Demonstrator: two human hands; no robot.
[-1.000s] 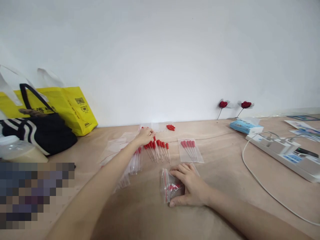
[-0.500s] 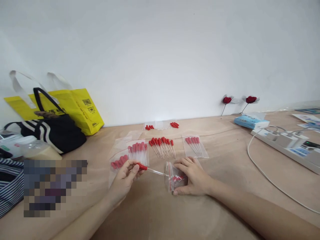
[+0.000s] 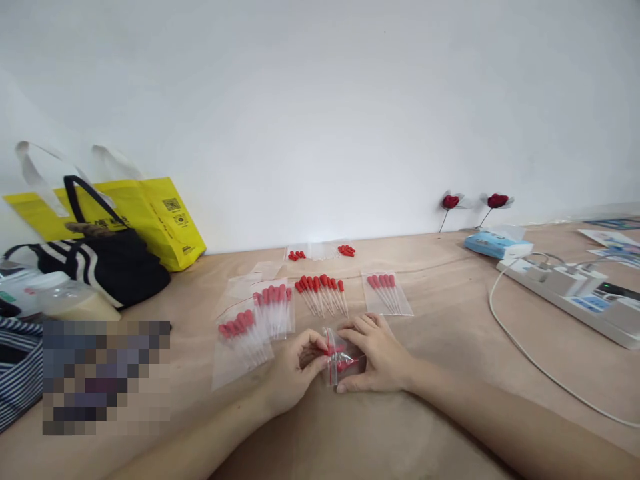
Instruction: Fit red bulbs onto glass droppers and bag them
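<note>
My left hand (image 3: pixel 293 375) pinches the red bulb of a glass dropper (image 3: pixel 332 350) at the mouth of a clear zip bag (image 3: pixel 330 379). The dropper's tube points right, inside the bag. My right hand (image 3: pixel 380 357) grips the bag from its right side, fingers over the top and thumb at the near edge. Another red bulb shows through the plastic, and the rest of the contents is hidden by my right hand. Beyond my hands lies a row of loose red-bulbed droppers (image 3: pixel 320 287). A bag of droppers (image 3: pixel 385 293) lies to their right.
More filled bags (image 3: pixel 245 333) overlap on the left. A bag with loose red bulbs (image 3: pixel 320 251) lies near the wall. At left are a yellow bag (image 3: pixel 170 230), a black bag (image 3: pixel 125 263) and a bottle (image 3: pixel 80 303). A tissue pack (image 3: pixel 497 245) and power strip (image 3: pixel 565 300) are at right.
My left hand has moved right, carrying the dropper from outside the bag into its mouth. My right hand still holds the bag in nearly the same place.
</note>
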